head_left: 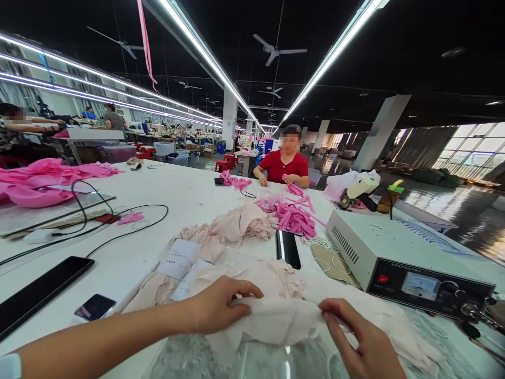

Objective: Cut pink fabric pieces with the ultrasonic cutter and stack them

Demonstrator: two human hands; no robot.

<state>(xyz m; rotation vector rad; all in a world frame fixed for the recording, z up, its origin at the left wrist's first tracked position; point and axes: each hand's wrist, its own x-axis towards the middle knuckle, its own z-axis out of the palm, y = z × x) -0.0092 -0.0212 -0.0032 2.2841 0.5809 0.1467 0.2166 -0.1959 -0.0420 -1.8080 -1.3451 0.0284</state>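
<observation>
Between my two hands a pale cream fabric piece (282, 321) is stretched above a grey marbled surface (189, 360). My left hand (221, 305) pinches its left end between thumb and fingers. At the right end, my right hand (355, 337) grips the edge with thumb and forefinger. More pale fabric pieces (244, 223) lie heaped just beyond, with white printed paper slips (179, 258) on them. Further cream cloth (394, 321) spreads to the right, partly behind my right hand.
A metal box with a dial (430, 287) stands at the right. A black phone (288, 248) lies near pink fabric strips (295, 218). Across the table a person in red (286, 163) handles pink strips. Black cables (130, 210), a dark tablet (43, 292) and pink cloth (47, 179) occupy the left.
</observation>
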